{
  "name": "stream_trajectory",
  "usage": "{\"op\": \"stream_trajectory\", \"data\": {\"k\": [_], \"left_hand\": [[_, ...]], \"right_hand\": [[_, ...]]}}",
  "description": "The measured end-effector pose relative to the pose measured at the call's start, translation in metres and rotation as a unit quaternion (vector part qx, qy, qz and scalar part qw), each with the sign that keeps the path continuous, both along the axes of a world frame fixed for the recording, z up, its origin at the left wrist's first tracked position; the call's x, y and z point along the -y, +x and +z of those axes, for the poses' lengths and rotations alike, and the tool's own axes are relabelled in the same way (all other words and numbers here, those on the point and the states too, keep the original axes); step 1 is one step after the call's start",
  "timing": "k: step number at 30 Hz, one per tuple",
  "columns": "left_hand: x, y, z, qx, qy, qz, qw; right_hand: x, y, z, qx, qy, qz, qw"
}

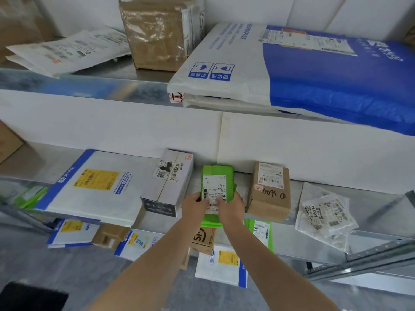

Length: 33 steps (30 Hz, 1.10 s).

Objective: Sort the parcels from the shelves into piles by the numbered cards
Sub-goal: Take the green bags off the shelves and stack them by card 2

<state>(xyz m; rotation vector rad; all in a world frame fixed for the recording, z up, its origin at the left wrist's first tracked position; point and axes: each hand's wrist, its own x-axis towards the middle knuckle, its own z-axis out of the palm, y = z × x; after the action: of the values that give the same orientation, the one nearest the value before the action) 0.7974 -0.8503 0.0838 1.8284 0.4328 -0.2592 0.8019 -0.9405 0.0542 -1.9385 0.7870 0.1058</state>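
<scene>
A green parcel (217,176) with a white label lies on the middle shelf (368,198), its near end sticking out over the shelf edge. My left hand (195,205) grips its left side, thumb on the label. My right hand (231,206) grips its right side, fingers over the label too. Beside it stand a grey-white box (169,182) on the left and a brown carton (269,194) with handwriting on the right. No numbered cards are visible.
A white-and-blue mailer (94,187) with a yellow label lies at the left, a clear plastic bag (325,216) at the right. The top shelf carries a large blue-white bag (314,70), a taped brown box (157,34) and white envelopes (67,50). Several parcels lie on the shelf below.
</scene>
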Motion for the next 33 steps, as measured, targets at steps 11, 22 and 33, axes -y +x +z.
{"op": "stream_trajectory", "data": {"k": [11, 22, 33], "left_hand": [[-0.027, -0.074, 0.062, 0.161, -0.137, 0.009, 0.977], [-0.155, -0.202, 0.125, 0.245, -0.200, 0.187, 0.930], [-0.371, -0.379, 0.137, 0.322, -0.111, 0.423, 0.840]], "right_hand": [[-0.020, -0.076, 0.079, 0.217, -0.009, 0.002, 0.976], [-0.149, -0.175, 0.160, 0.341, -0.014, 0.107, 0.934], [-0.382, -0.301, 0.168, 0.323, 0.159, 0.309, 0.880]]}}
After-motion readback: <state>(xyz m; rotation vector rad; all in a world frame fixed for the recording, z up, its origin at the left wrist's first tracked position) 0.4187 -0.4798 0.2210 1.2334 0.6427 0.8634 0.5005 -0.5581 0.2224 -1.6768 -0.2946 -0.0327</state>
